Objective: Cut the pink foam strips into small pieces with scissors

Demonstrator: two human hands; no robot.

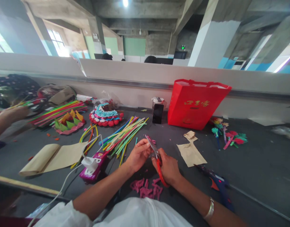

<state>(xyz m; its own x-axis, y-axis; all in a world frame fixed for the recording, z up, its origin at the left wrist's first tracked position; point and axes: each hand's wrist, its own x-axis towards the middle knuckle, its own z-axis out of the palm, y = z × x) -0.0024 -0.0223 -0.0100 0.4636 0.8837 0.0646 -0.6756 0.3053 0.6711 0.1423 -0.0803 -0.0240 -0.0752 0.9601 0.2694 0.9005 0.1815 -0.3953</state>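
My right hand [167,167] grips red-handled scissors [156,155], blades pointing up and left. My left hand [138,154] is closed in a pinch at the blade tips, on a small pink piece that I can barely make out. Below both hands, close to my body, lies a heap of pink cut pieces [147,188] on the dark table [253,164]. A fan of coloured pipe-cleaner sticks [122,136] lies just left of my left hand.
A red bag [196,102] stands behind; a dark bottle [157,111] beside it. Brown paper [191,154], a blue glue gun [218,183], a pink power strip with white plug [94,164], folded paper [52,156], a craft cake [105,114], small flowers [227,134]. Another person's hand [14,114] at far left.
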